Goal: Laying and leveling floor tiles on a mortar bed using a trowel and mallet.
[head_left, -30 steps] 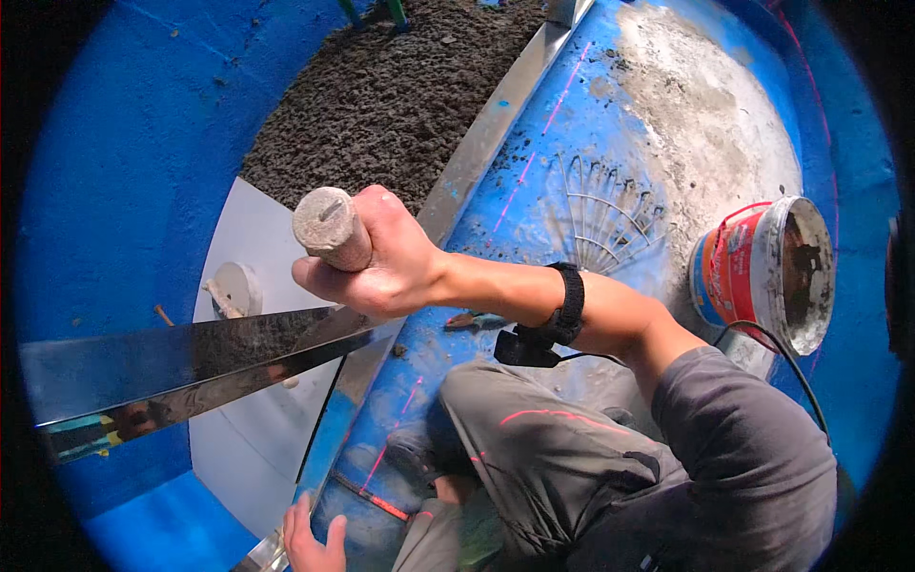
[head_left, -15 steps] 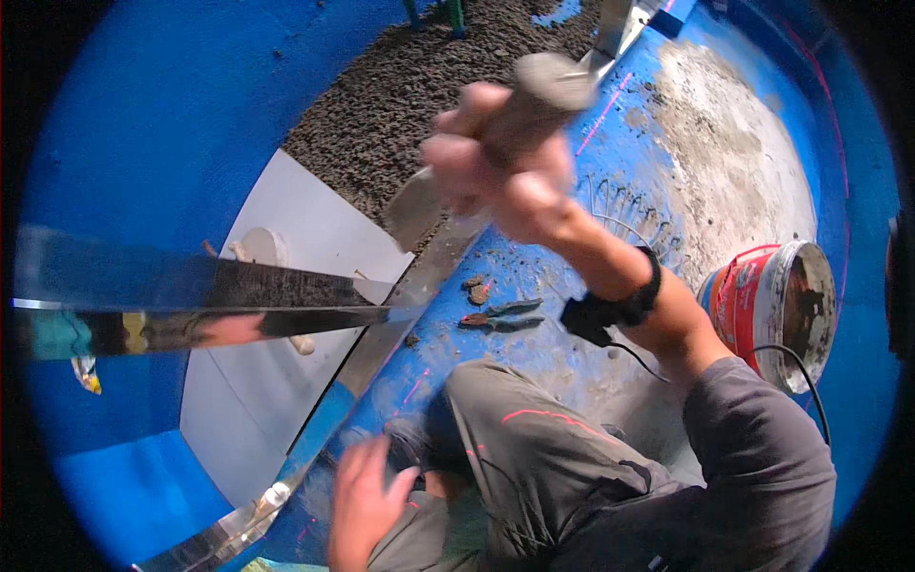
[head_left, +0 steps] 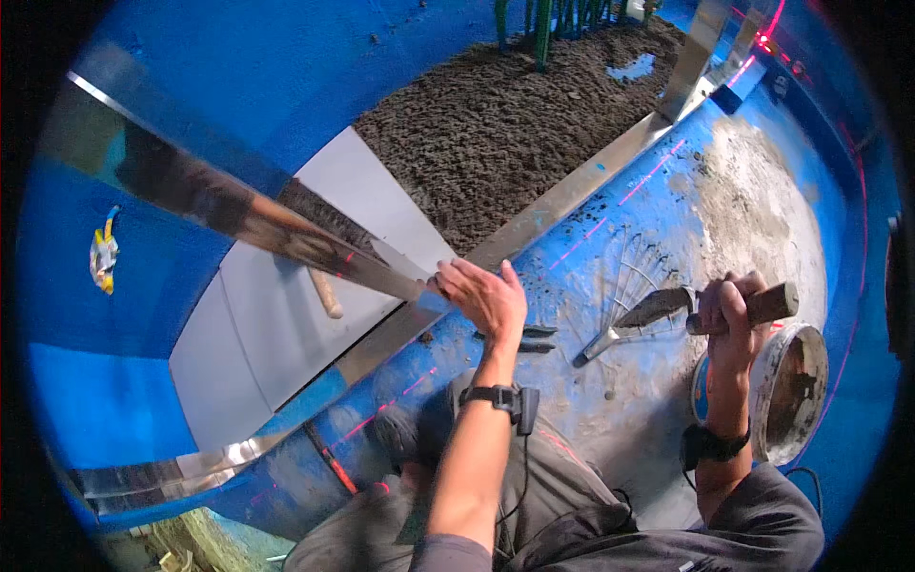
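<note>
Right hand [head_left: 730,319] closed round a trowel [head_left: 656,309], blade toward the left hand [head_left: 488,300]. Left hand at the near end of a metal bar [head_left: 262,217]; grip cannot be told. Coarse mix [head_left: 534,124] already spread beyond it, surface rough; white panel [head_left: 276,353], leftward, uncoated.
</note>
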